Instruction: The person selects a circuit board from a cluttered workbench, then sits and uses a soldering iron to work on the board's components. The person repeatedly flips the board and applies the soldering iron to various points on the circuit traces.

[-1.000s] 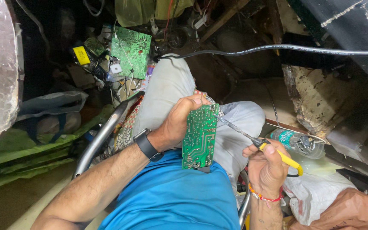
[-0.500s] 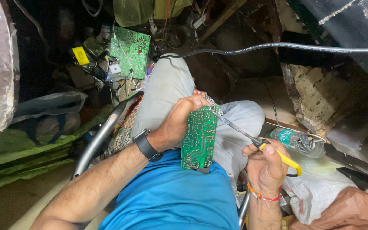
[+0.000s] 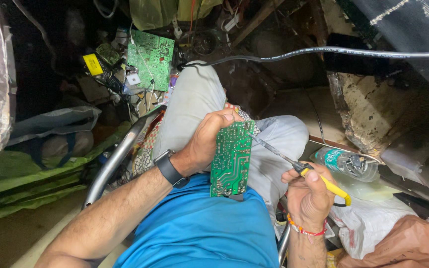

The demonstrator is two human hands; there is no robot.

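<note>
My left hand (image 3: 205, 141) grips a green circuit board (image 3: 232, 159) by its left edge, holding it upright over my lap with the solder side facing me. In my right hand (image 3: 308, 191) is a soldering iron (image 3: 294, 164) with a yellow handle. Its metal tip touches the board near the upper right corner. A dark watch is on my left wrist, and a red thread band on my right wrist.
A second green circuit board (image 3: 150, 59) lies among wires and parts beyond my knees. A black cable (image 3: 323, 50) runs across the top. A plastic bottle (image 3: 346, 164) and a white bag (image 3: 373, 218) sit at right. A metal chair arm (image 3: 117, 156) curves at left.
</note>
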